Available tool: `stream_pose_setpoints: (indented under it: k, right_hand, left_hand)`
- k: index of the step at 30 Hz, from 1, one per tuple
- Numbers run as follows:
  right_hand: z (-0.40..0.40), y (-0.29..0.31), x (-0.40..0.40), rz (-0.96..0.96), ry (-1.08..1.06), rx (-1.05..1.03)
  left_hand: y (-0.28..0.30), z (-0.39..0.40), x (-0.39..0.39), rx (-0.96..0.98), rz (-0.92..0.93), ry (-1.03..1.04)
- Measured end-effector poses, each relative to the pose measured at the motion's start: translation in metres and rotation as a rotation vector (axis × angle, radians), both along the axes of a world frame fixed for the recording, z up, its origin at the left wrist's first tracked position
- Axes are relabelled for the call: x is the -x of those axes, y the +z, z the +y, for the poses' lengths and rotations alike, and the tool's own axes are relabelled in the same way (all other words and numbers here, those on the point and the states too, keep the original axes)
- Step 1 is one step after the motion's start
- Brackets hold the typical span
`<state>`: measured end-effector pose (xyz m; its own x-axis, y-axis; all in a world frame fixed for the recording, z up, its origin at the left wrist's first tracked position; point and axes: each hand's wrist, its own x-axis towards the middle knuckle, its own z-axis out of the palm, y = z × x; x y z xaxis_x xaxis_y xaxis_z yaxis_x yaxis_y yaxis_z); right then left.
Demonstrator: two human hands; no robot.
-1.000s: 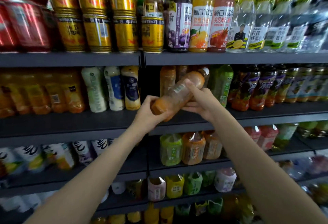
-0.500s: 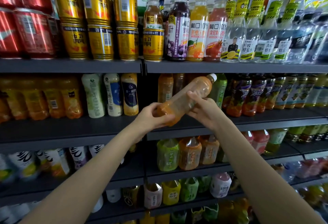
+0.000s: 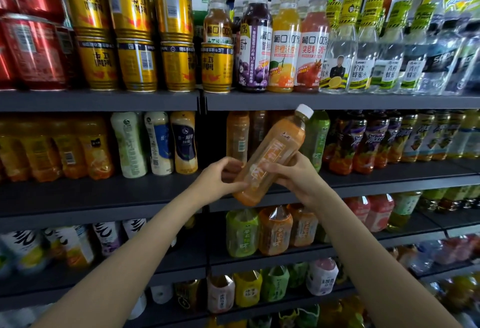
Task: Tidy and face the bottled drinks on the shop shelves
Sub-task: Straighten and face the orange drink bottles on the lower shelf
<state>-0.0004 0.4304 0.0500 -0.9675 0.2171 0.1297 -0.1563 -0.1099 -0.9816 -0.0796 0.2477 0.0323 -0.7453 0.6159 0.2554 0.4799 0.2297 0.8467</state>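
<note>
Hands [image 3: 259, 179] around orange-labelled bottle [image 3: 272, 156]

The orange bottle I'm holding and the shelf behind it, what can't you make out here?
Head view only:
- Orange plastic bottle with white cap: lower body partly covered by the left hand and right hand; label print too blurred to read.
- Dark shelf slot behind it: in shadow, bottle count unclear.
- Red cans: cut off by the left edge.
</note>
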Motion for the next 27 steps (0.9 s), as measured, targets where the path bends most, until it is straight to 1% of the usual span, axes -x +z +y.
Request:
stream_pose_setpoints:
  k: [2,5,7,10,13,15,17,18,20,22,25,27]
  right_hand:
    - [0.002,0.001,-0.001,0.039,0.045,-0.064]
    - [0.004,0.003,-0.001,0.070,0.116,-0.106]
    - [0.007,0.003,0.001,0.070,0.153,-0.115]
    - [0.010,-0.002,0.007,0.057,0.196,-0.114]
    - [0.010,-0.006,0.014,0.067,0.201,-0.113]
    - [0.006,-0.007,0.019,0.066,0.132,-0.097]
    - [0.002,-0.007,0.025,0.058,0.031,-0.027]
    - [0.000,-0.007,0.028,0.053,-0.021,0.011]
    - [0.000,-0.010,0.032,0.060,-0.096,0.021]
    - [0.004,-0.013,0.033,0.088,-0.103,-0.060]
    - [0.007,-0.009,0.036,0.158,-0.104,-0.303]
    - [0.005,-0.005,0.042,0.180,-0.131,-0.467]
  left_hand:
    - [-0.003,0.007,0.000,-0.009,-0.050,-0.039]
    - [-0.005,0.015,0.000,-0.013,-0.108,-0.075]
    - [-0.007,0.019,0.002,-0.004,-0.126,-0.065]
    - [-0.012,0.024,0.001,0.020,-0.126,0.004]
    - [-0.017,0.029,0.002,0.034,0.008,0.169]
    - [-0.018,0.030,0.002,0.035,0.172,0.350]
    - [-0.020,0.029,0.004,0.087,0.380,0.492]
    - [-0.021,0.028,0.005,0.118,0.465,0.521]
    - [-0.024,0.028,0.005,0.161,0.539,0.527]
    - [-0.025,0.029,0.004,0.215,0.556,0.516]
    - [-0.026,0.039,0.006,0.281,0.541,0.520]
    - [-0.029,0.044,0.009,0.236,0.465,0.513]
